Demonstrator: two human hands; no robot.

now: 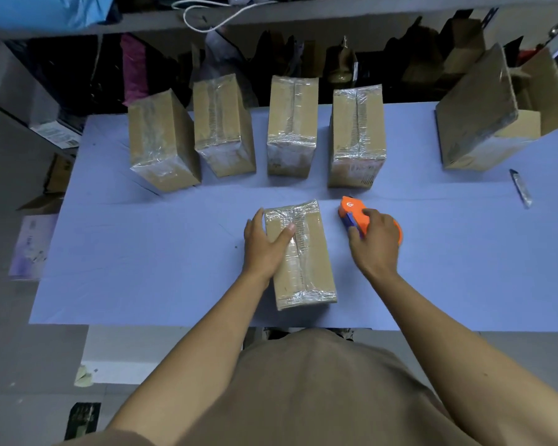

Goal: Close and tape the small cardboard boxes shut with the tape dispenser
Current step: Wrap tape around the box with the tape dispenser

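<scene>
Head view: a small brown cardboard box (300, 255), closed and glossy with clear tape along its top seam and ends, lies near the table's (142, 252) front edge, its long axis running front to back. The left hand (266, 243) lies flat on its left side, fingers spread. Just right of it, the right hand (376, 241) grips the orange tape dispenser (355, 214), nose toward the far edge.
</scene>
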